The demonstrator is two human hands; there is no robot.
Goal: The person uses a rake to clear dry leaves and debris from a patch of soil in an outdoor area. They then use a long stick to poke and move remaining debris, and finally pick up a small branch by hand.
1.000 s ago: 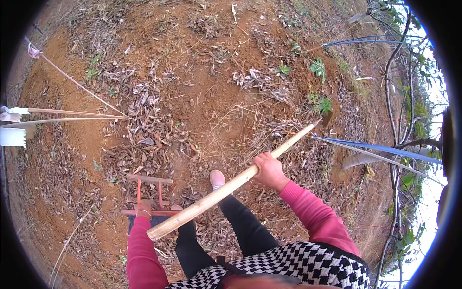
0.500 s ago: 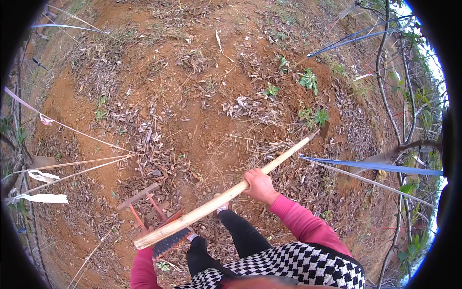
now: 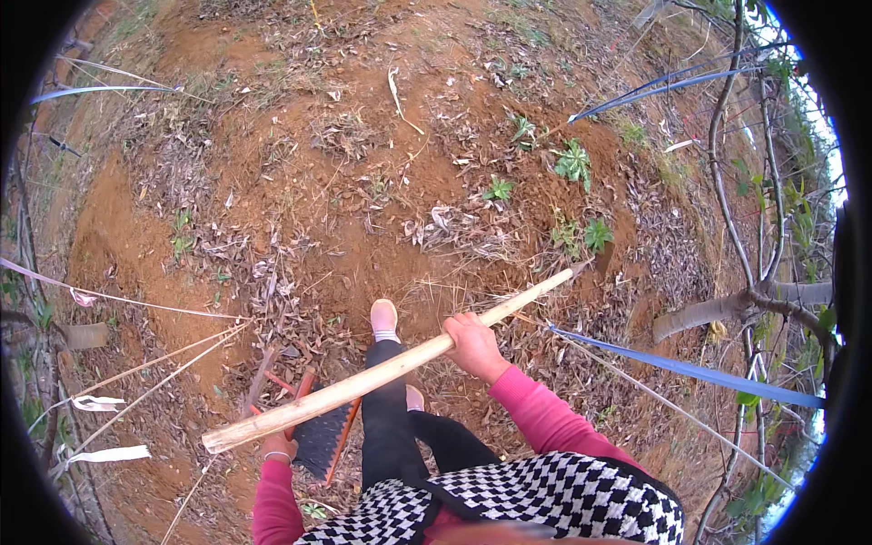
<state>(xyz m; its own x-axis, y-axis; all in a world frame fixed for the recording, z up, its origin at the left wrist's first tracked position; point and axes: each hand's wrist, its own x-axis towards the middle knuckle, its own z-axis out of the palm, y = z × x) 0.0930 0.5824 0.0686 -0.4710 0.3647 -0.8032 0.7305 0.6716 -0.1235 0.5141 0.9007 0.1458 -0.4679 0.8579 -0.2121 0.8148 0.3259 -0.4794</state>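
Note:
My right hand (image 3: 474,348) is wrapped round the pale wooden handle of a hoe (image 3: 391,371). The handle slants across in front of my legs, its thick butt at the lower left. At its far right end the dark blade (image 3: 607,259) is against the soil beside some green weeds. Lower down, my left hand (image 3: 279,445) is closed on the frame of a small folding stool (image 3: 325,438) with red-orange bars and a dark seat. The handle's butt passes above this hand and covers part of the stool.
Red-brown soil with dry leaves covers the slope. Blue straps (image 3: 690,365) and cords stretch low on the right; a pink strap (image 3: 136,300) and cords with white strips (image 3: 109,453) run on the left. Branches (image 3: 708,313) stand at both sides. Green weeds (image 3: 573,163) grow ahead.
My left foot has stepped forward, its shoe now showing below the middle. The hoe's butt and the stool have shifted, the stool's seat showing more. My right hand keeps its grip.

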